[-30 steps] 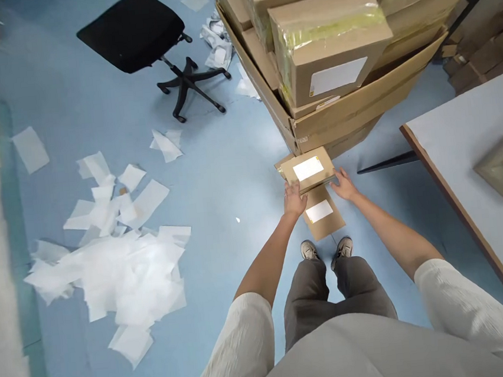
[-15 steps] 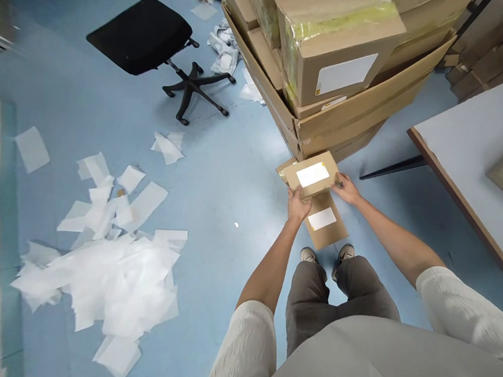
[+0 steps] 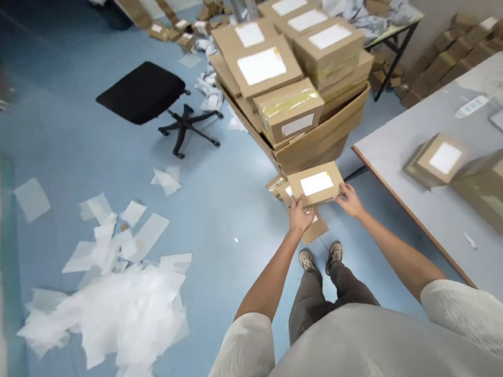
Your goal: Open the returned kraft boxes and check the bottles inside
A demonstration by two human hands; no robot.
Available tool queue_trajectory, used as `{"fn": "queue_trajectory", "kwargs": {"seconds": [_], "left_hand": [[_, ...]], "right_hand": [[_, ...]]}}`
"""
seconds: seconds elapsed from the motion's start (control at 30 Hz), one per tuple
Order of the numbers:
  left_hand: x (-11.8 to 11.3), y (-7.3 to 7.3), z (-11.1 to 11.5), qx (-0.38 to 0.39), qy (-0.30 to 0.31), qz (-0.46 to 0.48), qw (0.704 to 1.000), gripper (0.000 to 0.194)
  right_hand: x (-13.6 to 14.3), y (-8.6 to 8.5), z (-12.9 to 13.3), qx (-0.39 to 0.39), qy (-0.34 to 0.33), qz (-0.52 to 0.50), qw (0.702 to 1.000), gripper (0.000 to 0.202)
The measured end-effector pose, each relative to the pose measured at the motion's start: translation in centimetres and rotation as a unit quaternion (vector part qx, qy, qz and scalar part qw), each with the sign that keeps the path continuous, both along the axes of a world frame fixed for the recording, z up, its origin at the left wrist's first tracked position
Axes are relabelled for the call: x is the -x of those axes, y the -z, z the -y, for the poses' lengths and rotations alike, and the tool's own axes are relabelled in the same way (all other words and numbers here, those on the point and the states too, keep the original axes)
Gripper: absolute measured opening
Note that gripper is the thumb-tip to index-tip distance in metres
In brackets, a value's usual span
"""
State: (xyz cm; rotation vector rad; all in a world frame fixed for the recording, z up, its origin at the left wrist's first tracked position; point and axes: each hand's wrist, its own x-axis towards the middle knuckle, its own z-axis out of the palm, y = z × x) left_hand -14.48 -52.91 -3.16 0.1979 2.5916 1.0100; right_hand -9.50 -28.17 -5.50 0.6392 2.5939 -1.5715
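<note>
A small cardboard box (image 3: 334, 172) with a white label on top is held level in front of me. My left hand (image 3: 299, 215) grips its near left corner, and my right hand (image 3: 349, 200) grips its right end. Below it, partly hidden by the held box and my left hand, another labelled box (image 3: 314, 231) lies near my shoes. More small boxes (image 3: 275, 187) show just left of the held one. Right behind stands a big open carton (image 3: 331, 142) piled high with labelled, taped boxes (image 3: 261, 66).
White sheets (image 3: 116, 314) are heaped on the blue floor at left. A black chair (image 3: 144, 92) stands behind them. At right is a white table (image 3: 411, 137) with boxes (image 3: 492, 189) on it. Many small boxes (image 3: 448, 63) are stacked against the back right wall.
The view has tilted up, showing more of the piled boxes and the table. The held box has come up and away from the box beneath, which it now covers more in view. Both hands keep their grip.
</note>
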Motion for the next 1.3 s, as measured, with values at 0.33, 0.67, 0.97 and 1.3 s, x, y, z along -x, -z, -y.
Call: {"fn": "queue_trajectory", "kwargs": {"seconds": [0.33, 0.67, 0.97, 1.3], "left_hand": [[-0.7, -13.0, -7.3, -0.026, 0.14, -0.044, 0.989, 0.076], [-6.8, -17.2, -17.5, -0.044, 0.33, -0.062, 0.941, 0.078], [-14.3, -17.4, -28.2, -0.04, 0.415, -0.04, 0.908, 0.075], [-17.4, -15.0, -36.5, -0.001, 0.462, -0.02, 0.886, 0.074]], "right_hand": [[-7.8, -12.9, -4.6, -0.053, 0.142, -0.052, 0.987, 0.084], [-21.5, -16.8, -9.4, -0.079, 0.314, -0.073, 0.943, 0.083], [-31.9, -16.5, -16.2, -0.065, 0.416, -0.058, 0.905, 0.08], [-36.7, -12.5, -21.8, -0.009, 0.471, -0.042, 0.881, 0.087]]}}
